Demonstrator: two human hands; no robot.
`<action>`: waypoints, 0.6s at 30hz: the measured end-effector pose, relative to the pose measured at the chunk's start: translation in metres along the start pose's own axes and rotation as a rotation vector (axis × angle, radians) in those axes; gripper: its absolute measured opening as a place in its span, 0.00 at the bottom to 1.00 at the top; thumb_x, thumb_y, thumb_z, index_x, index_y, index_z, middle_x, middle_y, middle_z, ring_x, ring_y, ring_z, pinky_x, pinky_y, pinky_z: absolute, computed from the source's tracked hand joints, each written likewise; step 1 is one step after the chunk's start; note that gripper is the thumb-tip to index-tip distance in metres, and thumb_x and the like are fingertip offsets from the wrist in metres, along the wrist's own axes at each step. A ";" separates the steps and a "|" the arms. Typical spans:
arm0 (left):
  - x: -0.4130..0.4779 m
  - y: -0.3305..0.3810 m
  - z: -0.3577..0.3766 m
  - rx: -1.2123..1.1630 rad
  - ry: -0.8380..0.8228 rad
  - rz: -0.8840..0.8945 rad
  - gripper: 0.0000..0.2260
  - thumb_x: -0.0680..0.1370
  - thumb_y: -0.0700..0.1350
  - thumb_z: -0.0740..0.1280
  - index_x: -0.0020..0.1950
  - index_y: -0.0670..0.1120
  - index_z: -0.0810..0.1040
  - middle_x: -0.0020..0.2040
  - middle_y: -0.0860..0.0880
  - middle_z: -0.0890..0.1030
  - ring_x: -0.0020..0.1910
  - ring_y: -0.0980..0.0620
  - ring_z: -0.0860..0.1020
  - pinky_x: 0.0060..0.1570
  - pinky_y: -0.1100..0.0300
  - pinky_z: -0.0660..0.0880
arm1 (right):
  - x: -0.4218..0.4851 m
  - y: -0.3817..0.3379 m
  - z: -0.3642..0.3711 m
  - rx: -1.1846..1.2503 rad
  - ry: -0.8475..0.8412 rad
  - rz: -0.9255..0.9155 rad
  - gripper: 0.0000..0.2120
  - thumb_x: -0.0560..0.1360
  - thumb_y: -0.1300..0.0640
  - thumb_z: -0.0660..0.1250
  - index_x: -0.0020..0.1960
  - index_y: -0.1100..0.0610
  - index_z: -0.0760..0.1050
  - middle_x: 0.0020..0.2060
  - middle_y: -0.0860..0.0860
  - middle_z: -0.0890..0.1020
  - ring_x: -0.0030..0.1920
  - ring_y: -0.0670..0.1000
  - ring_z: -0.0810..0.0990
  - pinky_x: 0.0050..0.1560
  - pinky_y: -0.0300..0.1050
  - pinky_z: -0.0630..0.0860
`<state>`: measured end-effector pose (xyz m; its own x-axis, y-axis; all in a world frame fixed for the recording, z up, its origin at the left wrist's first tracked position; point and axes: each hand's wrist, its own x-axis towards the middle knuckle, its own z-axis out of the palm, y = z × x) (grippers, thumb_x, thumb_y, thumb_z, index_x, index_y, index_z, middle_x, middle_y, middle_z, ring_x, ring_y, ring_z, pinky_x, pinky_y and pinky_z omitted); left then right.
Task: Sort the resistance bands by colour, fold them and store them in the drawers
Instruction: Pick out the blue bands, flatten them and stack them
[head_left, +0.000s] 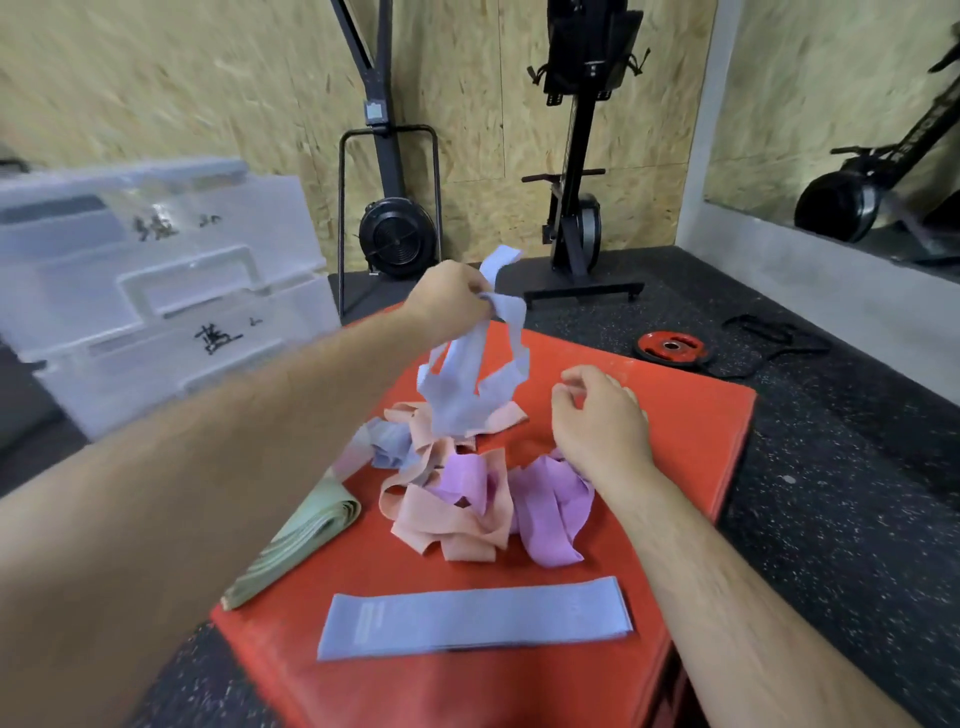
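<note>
head view: flat blue band (475, 618), long axis left-right

A red weight plate (671, 347) lies on the speckled floor (831, 493) near a black machine (582, 228).

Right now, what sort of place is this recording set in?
Most likely a gym: a red weight plate lies on speckled rubber flooring, black fan machines stand against the wall, and resistance bands are heaped on a red mat.

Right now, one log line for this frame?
phase: sorting | left hand: grips blue bands raised over pile | right hand: empty, by pile | flat blue band: on red mat
</note>
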<state>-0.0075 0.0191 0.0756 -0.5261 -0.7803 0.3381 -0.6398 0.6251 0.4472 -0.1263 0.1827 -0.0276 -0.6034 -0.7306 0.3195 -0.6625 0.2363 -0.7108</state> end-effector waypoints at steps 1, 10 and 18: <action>-0.008 -0.001 -0.001 0.021 -0.018 -0.007 0.07 0.73 0.39 0.67 0.43 0.45 0.85 0.40 0.48 0.83 0.39 0.49 0.76 0.38 0.61 0.71 | -0.002 -0.003 0.000 0.001 -0.003 -0.016 0.13 0.79 0.51 0.60 0.61 0.47 0.77 0.55 0.45 0.82 0.61 0.55 0.75 0.63 0.53 0.69; -0.055 0.021 -0.048 -0.153 0.023 -0.039 0.09 0.73 0.37 0.66 0.45 0.45 0.85 0.37 0.48 0.82 0.31 0.52 0.76 0.28 0.69 0.70 | -0.012 -0.019 -0.004 0.321 -0.304 -0.104 0.33 0.74 0.46 0.73 0.75 0.42 0.64 0.62 0.44 0.73 0.54 0.47 0.77 0.58 0.46 0.76; -0.091 0.064 -0.122 -0.332 0.188 0.008 0.08 0.73 0.39 0.66 0.45 0.44 0.84 0.31 0.54 0.80 0.29 0.57 0.73 0.32 0.64 0.69 | -0.023 -0.039 -0.013 0.565 -0.342 -0.144 0.23 0.72 0.52 0.77 0.63 0.39 0.73 0.57 0.40 0.79 0.56 0.47 0.80 0.52 0.48 0.81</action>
<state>0.0675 0.1276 0.1746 -0.3987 -0.7845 0.4750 -0.4036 0.6152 0.6772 -0.0925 0.1992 0.0008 -0.2906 -0.9132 0.2858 -0.3360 -0.1823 -0.9241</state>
